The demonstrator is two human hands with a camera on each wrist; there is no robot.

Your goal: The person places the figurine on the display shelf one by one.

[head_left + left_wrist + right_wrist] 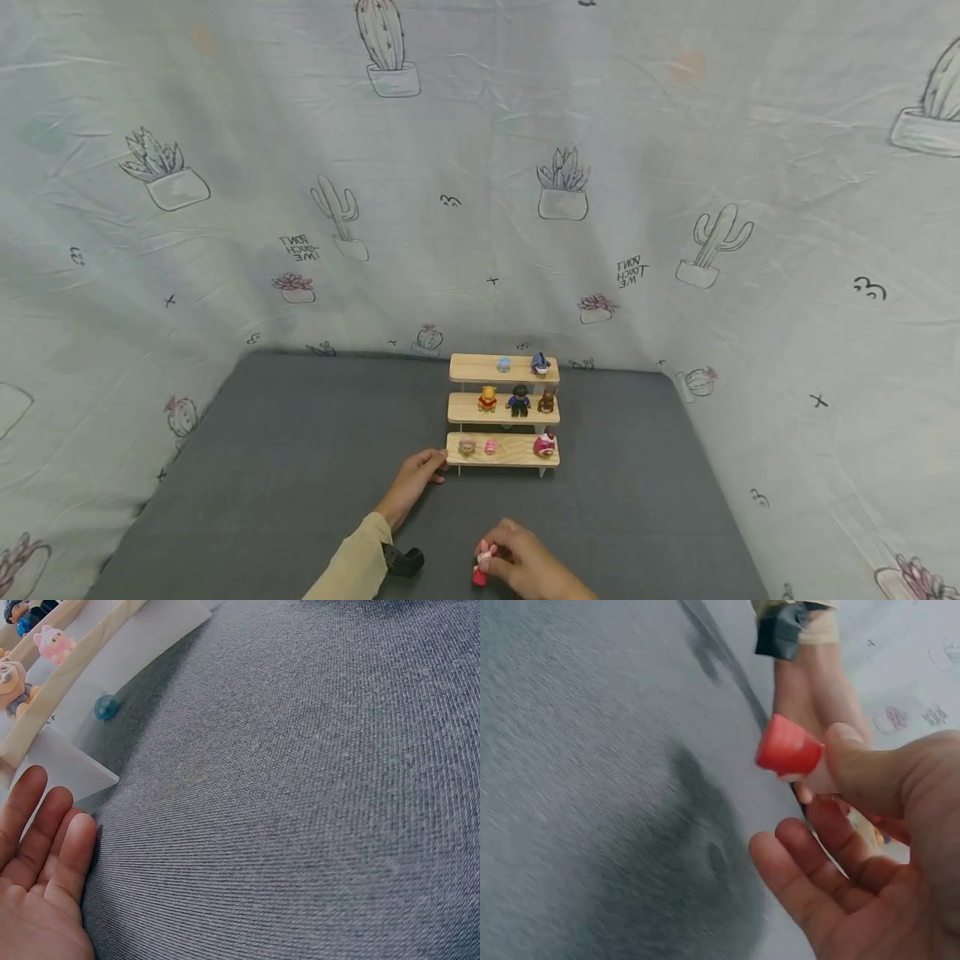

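Low in the head view, my right hand (528, 562) pinches a small figurine (482, 571) with a pink eared head and a red lower part. In the right wrist view its red base (789, 746) points up and left; my thumb covers part of the rest, and the other fingers are spread loosely. My left hand (411, 483) reaches to the left end of a three-tier wooden shelf (517, 454), fingertips right at the bottom tier. Its fingers (71, 855) look fairly straight in the left wrist view, beside the shelf's white support (71, 769).
Several toy figures stand on the tiers, among them a yellow bear in red (487, 398), a black-haired figure (519, 401) and a pink-and-white one (545, 444). A small teal ball (106, 707) lies beneath the shelf. Grey cloth (300, 467) covers the table before a cactus-print curtain (465, 250).
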